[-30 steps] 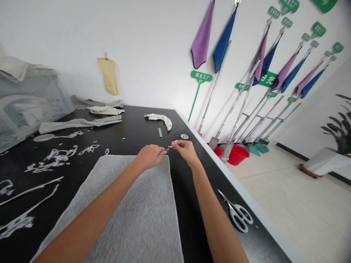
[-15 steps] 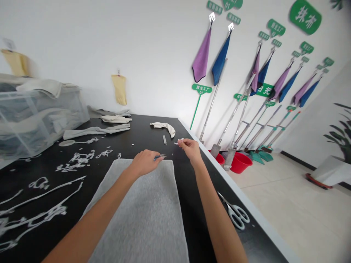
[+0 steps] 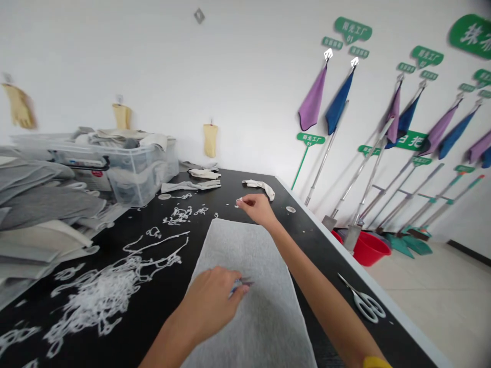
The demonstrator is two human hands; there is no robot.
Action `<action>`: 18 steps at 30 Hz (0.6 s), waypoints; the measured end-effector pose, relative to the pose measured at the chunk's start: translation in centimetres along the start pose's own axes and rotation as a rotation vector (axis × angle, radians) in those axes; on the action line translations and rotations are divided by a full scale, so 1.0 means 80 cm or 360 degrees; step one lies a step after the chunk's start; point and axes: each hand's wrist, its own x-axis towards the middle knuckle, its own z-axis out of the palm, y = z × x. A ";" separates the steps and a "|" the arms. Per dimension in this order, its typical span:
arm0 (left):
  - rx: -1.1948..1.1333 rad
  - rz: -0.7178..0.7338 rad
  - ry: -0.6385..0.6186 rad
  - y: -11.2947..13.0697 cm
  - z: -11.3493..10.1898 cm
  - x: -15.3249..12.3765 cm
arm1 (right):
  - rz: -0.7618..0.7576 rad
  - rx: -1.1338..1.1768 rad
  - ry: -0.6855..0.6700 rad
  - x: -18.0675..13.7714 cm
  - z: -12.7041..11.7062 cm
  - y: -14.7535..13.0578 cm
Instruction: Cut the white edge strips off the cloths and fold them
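A grey cloth (image 3: pixel 249 286) lies flat on the black table (image 3: pixel 161 301) in front of me. My left hand (image 3: pixel 213 301) rests on the near part of the cloth, fingers closed on a small blue-handled tool (image 3: pixel 241 284) whose tip pokes out. My right hand (image 3: pixel 255 208) is stretched out past the cloth's far edge, pinching a small white scrap (image 3: pixel 239 201) just above the table.
White trimmings (image 3: pixel 115 286) litter the table's left side. Folded grey and beige cloths (image 3: pixel 42 209) and a clear plastic bin (image 3: pixel 130 171) stand at the left. Scissors (image 3: pixel 362 300) lie near the right edge. Mops and a red bucket (image 3: pixel 366 248) lean along the wall.
My left hand has drawn back toward me with the tool, onto the near part of the cloth. My right hand has carried the white scrap further out. The view has swung left.
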 end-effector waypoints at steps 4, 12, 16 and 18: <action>-0.0205 -0.0055 0.0047 -0.033 0.034 -0.065 | -0.0095 -0.0017 -0.0286 0.001 0.070 -0.047; -0.0302 0.0043 0.0609 -0.098 0.088 -0.136 | -0.0230 0.0106 -0.0749 -0.003 0.239 -0.106; -0.0329 0.0067 0.0606 -0.114 0.089 -0.144 | -0.0437 0.0108 -0.1054 -0.013 0.305 -0.127; -0.0317 0.0077 0.0500 -0.118 0.089 -0.146 | -0.0602 0.0095 -0.1244 -0.019 0.323 -0.136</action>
